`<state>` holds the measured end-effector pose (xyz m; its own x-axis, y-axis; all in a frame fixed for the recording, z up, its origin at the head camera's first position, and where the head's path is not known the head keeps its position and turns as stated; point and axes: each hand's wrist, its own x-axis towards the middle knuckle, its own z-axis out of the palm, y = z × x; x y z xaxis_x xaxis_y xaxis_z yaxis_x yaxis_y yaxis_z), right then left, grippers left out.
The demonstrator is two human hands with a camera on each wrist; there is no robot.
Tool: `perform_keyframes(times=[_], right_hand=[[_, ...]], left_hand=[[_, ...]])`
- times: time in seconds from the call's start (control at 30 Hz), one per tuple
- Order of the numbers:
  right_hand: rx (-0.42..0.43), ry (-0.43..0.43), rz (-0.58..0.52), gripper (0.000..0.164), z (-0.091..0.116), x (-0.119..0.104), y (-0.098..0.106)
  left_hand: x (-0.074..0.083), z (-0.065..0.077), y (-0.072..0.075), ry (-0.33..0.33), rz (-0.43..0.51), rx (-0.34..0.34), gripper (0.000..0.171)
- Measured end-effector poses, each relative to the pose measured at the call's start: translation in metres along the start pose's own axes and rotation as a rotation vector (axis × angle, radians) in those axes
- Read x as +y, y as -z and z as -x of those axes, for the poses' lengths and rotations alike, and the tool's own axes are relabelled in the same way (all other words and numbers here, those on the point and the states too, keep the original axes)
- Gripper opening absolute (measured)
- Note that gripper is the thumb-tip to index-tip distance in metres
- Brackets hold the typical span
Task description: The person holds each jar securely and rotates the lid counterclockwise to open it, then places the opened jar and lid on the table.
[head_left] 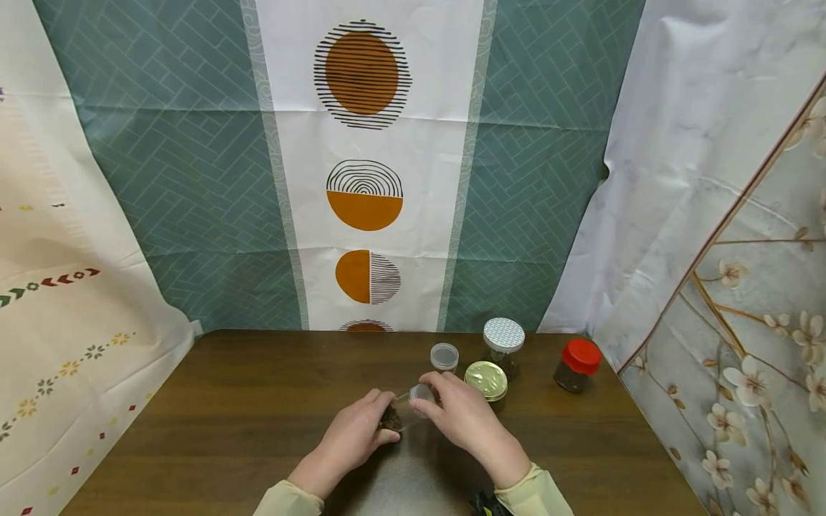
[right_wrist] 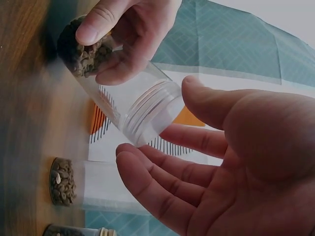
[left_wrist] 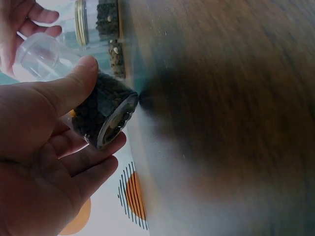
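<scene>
A clear jar (right_wrist: 115, 93) with small brown bean-like pieces (left_wrist: 101, 105) in its bottom is held tilted close over the table. My left hand (head_left: 353, 435) grips its lower part, the thumb across one side and the fingers round the other. At the upper end sits a clear, ridged lid (right_wrist: 153, 114). Around that lid are the thumb and fingertips of my right hand (head_left: 466, 413); in the right wrist view the thumb tip is at one edge and the fingers are at the opposite edge. The right palm faces the lid's top.
Just beyond my right hand stand a clear-lidded jar (head_left: 444, 356) and a gold-lidded jar (head_left: 486, 381). A jar with a white patterned lid (head_left: 503, 335) is behind them, and a red-lidded jar (head_left: 579, 360) stands farther right. Patterned cloth (head_left: 548, 179) hangs behind the brown table (head_left: 258, 387).
</scene>
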<state>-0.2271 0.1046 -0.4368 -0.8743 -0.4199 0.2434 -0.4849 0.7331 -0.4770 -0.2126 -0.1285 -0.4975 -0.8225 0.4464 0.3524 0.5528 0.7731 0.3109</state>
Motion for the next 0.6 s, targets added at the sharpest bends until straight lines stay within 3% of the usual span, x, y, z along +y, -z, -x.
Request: perform_keyframes(times=[0.6], right_hand=[[-0.029, 0.042, -0.021, 0.039, 0.0002, 0.0029, 0.0016]], left_hand=[[-0.0007, -0.0012, -0.0012, 0.008, 0.002, -0.011, 0.052]])
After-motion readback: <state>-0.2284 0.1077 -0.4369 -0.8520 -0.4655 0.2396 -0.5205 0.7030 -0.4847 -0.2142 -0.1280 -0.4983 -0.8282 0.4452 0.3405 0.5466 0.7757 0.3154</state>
